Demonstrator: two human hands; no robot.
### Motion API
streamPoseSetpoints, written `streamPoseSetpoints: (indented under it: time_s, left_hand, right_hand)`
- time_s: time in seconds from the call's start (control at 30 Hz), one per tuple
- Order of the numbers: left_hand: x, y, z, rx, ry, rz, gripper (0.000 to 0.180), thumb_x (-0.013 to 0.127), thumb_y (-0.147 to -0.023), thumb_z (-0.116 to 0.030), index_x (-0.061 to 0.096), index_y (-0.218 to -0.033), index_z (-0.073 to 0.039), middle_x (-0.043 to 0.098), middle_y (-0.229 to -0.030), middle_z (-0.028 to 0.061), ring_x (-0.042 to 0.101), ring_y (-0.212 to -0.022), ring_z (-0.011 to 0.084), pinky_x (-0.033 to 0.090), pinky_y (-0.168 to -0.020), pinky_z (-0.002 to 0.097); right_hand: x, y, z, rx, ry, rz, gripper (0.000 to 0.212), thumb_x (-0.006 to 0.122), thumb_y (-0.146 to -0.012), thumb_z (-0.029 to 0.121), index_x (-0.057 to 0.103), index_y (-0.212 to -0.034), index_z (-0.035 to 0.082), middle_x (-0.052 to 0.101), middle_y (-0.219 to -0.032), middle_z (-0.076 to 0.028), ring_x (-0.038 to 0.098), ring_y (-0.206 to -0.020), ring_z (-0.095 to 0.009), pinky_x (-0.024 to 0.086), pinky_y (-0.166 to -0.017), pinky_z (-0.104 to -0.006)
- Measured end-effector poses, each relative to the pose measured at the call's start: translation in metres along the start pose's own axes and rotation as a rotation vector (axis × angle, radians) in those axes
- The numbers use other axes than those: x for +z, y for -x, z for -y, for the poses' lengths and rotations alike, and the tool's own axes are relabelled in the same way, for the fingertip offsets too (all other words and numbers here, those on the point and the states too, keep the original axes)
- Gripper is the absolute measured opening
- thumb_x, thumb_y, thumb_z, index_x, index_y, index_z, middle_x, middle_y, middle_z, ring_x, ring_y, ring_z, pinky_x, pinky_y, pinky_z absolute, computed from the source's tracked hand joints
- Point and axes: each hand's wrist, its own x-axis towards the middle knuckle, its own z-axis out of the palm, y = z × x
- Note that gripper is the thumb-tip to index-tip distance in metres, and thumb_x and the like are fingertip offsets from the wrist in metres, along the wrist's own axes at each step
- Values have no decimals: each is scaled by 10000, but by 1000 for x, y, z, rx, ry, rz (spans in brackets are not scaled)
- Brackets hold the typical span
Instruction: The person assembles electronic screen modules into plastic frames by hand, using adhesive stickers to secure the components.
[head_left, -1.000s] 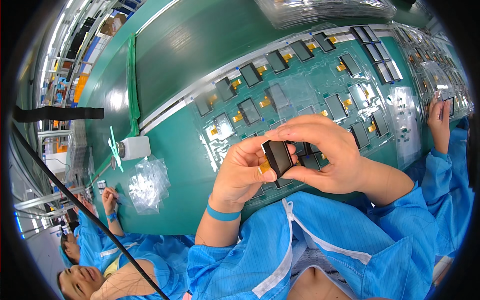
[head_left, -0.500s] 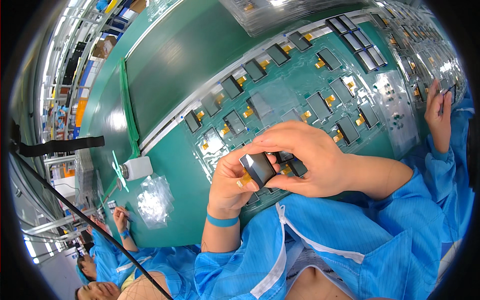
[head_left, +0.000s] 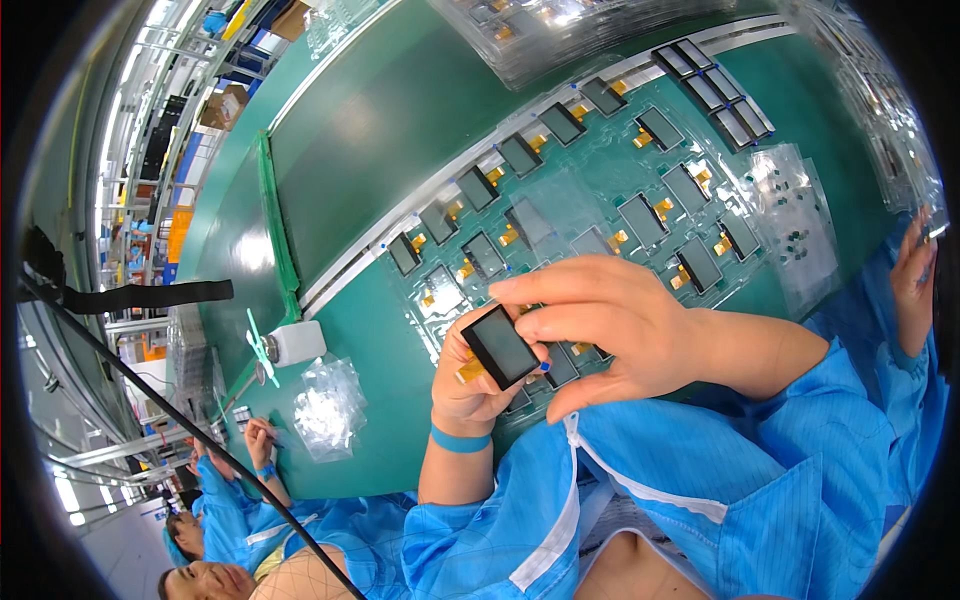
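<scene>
A small display panel (head_left: 500,346) with a black frame, grey screen and gold ribbon cable is held tilted in my left hand (head_left: 462,385), whose fingers are closed round it from behind. A blue tab (head_left: 545,367) shows at the panel's lower right corner. Over its right side reaches my right hand (head_left: 625,330), thumb well apart from the fingers; one fingertip is at the panel's upper right edge. Beyond and partly beneath my hands lies a clear plastic tray (head_left: 590,180) with several similar panels, such as a display panel (head_left: 643,220). My hands hide its near part.
Black-framed panels (head_left: 712,92) lie grouped at the far right, beside a clear bag of small dark pieces (head_left: 790,225). Stacked clear trays (head_left: 560,40) stand at the back. On the left are a white bottle (head_left: 298,343) and a plastic bag (head_left: 330,408). Co-workers' hands (head_left: 260,442) (head_left: 912,275) show at both sides.
The panel has turned more face-up in my left hand. My right hand has opened, its thumb moving down away from the fingers. The view has shifted slightly.
</scene>
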Motion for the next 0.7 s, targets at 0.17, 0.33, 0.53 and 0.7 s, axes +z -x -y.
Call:
streamPoseSetpoints:
  time_s: [0.17, 0.33, 0.53, 0.7]
  left_hand:
    - [-6, 2, 3, 70, 128, 100, 735, 817, -591, -139, 431, -1194, 28, 583, -954, 181, 614, -884, 294, 523, -773, 370]
    - [4, -2, 0, 66, 146, 102, 812, 795, -600, -68, 383, -1299, -85, 575, -1022, 173, 601, -891, 275, 519, -740, 351]
    - [1, 1, 2, 68, 127, 69, 679, 751, -644, -39, 457, -1252, -106, 590, -1017, 151, 601, -903, 271, 525, -689, 325]
    - [6, 0, 0, 43, 99, 26, 610, 740, -660, -32, 483, -1212, -69, 594, -1009, 141, 602, -900, 244, 519, -681, 300]
  right_hand:
    - [-1, 0, 0, -140, 108, -43, 419, 766, -612, 184, 580, -972, 75, 556, -1112, -138, 585, -905, -266, 476, -710, -352]
    - [2, 2, 1, -258, 200, -72, 246, 725, -622, 83, 622, -845, 81, 571, -1059, -101, 596, -835, -226, 479, -667, -322]
    - [2, 3, 3, -274, 278, -79, 158, 694, -640, 104, 647, -785, 66, 605, -974, -70, 600, -826, -215, 486, -683, -322]
    - [2, 3, 5, -303, 314, -47, 105, 587, -673, 115, 586, -759, 56, 589, -889, -33, 572, -859, -212, 460, -738, -341]
